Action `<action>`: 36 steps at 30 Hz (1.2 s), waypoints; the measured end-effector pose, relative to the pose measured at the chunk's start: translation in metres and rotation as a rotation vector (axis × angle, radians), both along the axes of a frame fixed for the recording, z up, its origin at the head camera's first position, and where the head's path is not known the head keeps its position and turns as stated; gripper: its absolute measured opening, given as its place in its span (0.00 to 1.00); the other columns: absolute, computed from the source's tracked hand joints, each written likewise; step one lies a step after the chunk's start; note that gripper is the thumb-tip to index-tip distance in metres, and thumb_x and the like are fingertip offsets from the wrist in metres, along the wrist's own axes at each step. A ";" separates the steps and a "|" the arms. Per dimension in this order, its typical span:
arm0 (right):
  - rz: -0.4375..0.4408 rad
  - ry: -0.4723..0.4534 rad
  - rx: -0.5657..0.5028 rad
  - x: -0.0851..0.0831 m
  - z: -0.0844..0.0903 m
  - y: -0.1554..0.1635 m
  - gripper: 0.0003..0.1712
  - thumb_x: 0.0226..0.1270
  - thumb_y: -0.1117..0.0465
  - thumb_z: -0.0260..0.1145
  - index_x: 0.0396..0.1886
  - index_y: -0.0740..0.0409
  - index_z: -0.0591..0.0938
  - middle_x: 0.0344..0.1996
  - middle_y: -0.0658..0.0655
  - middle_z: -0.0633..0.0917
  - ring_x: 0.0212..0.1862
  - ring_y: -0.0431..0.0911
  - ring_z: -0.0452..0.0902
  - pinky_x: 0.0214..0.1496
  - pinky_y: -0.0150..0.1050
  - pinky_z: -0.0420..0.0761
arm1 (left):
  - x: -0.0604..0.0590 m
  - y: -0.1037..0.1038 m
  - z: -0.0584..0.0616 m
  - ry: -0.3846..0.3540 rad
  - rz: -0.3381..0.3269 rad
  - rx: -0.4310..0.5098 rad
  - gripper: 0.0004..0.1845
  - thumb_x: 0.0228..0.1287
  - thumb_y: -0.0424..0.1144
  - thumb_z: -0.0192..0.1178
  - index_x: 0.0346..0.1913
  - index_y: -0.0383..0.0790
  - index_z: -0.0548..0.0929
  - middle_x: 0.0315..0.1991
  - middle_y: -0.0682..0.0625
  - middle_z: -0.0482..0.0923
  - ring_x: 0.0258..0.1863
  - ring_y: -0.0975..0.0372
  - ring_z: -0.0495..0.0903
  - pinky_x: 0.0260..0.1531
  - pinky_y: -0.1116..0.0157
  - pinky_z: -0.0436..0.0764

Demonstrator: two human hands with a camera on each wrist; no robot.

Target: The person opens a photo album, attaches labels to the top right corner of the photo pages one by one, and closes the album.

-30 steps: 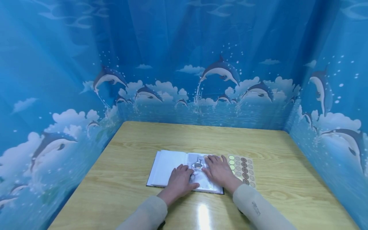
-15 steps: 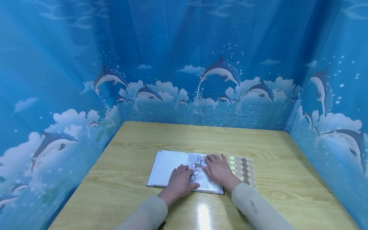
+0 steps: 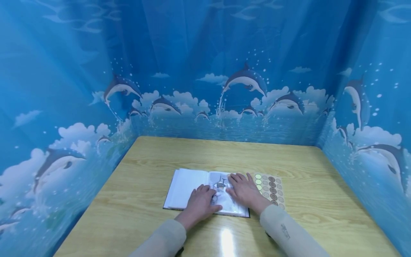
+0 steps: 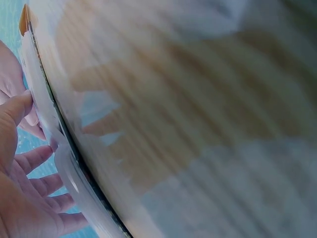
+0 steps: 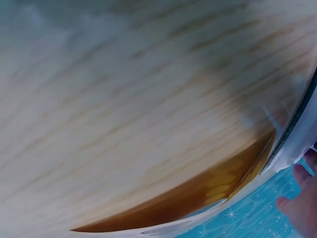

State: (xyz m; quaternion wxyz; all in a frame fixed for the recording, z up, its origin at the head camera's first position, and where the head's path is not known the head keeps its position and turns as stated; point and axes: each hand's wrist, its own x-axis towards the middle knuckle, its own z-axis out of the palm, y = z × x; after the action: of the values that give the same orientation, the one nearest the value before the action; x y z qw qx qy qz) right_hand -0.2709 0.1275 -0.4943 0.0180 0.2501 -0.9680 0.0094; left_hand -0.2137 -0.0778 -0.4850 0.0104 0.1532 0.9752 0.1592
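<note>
The open book [image 3: 192, 187] lies flat at lower centre of the head view, near the front edge of the table [image 3: 308, 160]. The left hand [image 3: 200, 203] rests palm-down by the book's gutter, fingers relaxed and lightly spread, gripping nothing. The right hand [image 3: 245, 189] lies flat on the illustrated right page, fingers extended, pressing rather than pinching. Just beside it, at the book's right edge, sits the sticker sheet [image 3: 271, 189] (rows of round dots, some green, some brown).

Risk, as judged: the glossy page may crease or slide under uneven pressure, and the right sleeve could drag the sticker sheet askew. Both forearms enter from the bottom of the frame, converging towards the book. Wrist views are too blurred to confirm more.
</note>
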 end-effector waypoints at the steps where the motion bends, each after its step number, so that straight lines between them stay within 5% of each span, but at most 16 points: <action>1: 0.001 -0.002 -0.002 0.000 0.000 0.000 0.36 0.77 0.39 0.48 0.74 0.57 0.66 0.71 0.59 0.68 0.72 0.58 0.60 0.73 0.65 0.51 | 0.000 0.000 0.000 0.000 0.001 0.000 0.37 0.57 0.61 0.68 0.63 0.40 0.78 0.63 0.39 0.73 0.66 0.45 0.67 0.65 0.42 0.66; 18: 0.018 -0.002 -0.034 0.003 -0.002 -0.004 0.37 0.78 0.38 0.45 0.74 0.57 0.66 0.72 0.58 0.68 0.73 0.57 0.59 0.74 0.64 0.49 | -0.001 -0.002 -0.003 0.042 -0.016 -0.065 0.38 0.57 0.64 0.66 0.64 0.41 0.77 0.63 0.39 0.73 0.66 0.46 0.68 0.65 0.44 0.66; 36: 0.017 0.025 -0.049 0.001 -0.002 -0.003 0.35 0.77 0.39 0.49 0.71 0.58 0.70 0.69 0.60 0.70 0.72 0.57 0.60 0.73 0.65 0.51 | -0.003 0.002 0.000 -0.051 0.014 -0.069 0.40 0.58 0.64 0.65 0.66 0.42 0.76 0.67 0.40 0.70 0.69 0.45 0.64 0.67 0.42 0.63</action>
State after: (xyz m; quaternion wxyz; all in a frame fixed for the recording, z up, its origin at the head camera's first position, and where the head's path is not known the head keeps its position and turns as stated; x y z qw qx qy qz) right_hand -0.2697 0.1248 -0.4959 0.0363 0.2580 -0.9650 0.0303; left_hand -0.2162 -0.0757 -0.4850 0.0392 0.1419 0.9806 0.1295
